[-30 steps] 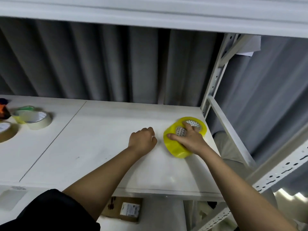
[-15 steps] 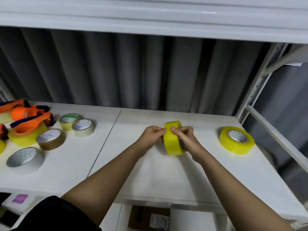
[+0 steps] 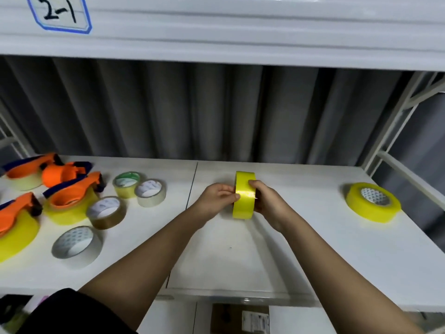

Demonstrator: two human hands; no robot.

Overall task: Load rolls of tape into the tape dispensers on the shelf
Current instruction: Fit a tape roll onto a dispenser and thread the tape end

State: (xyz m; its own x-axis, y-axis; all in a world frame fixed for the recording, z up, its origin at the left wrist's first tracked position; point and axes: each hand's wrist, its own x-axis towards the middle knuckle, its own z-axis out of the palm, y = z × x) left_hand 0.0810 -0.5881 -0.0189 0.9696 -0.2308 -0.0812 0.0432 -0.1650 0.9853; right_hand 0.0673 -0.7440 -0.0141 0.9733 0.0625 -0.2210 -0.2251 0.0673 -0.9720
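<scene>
A yellow tape roll point(image 3: 243, 196) stands on edge above the middle of the white shelf point(image 3: 240, 256). My right hand point(image 3: 266, 198) grips it from the right side. My left hand point(image 3: 218, 196) pinches its outer face near the tape end. Several orange tape dispensers point(image 3: 72, 189) lie at the far left, some sitting on yellow or clear rolls. A second yellow roll point(image 3: 373, 201) lies flat at the right end.
Loose rolls lie left of centre: a green-cored one point(image 3: 126, 184), a clear one point(image 3: 150, 192), a brown one point(image 3: 106, 212) and a grey one point(image 3: 77, 244). An upper shelf beam labelled 2-1 point(image 3: 59, 14) hangs overhead. A metal upright point(image 3: 395, 121) stands at the right. A cardboard box point(image 3: 240, 319) sits below.
My right hand lifted the yellow roll from the right end of the shelf and brought it to the middle. My left hand came up to pinch it. The view swung left.
</scene>
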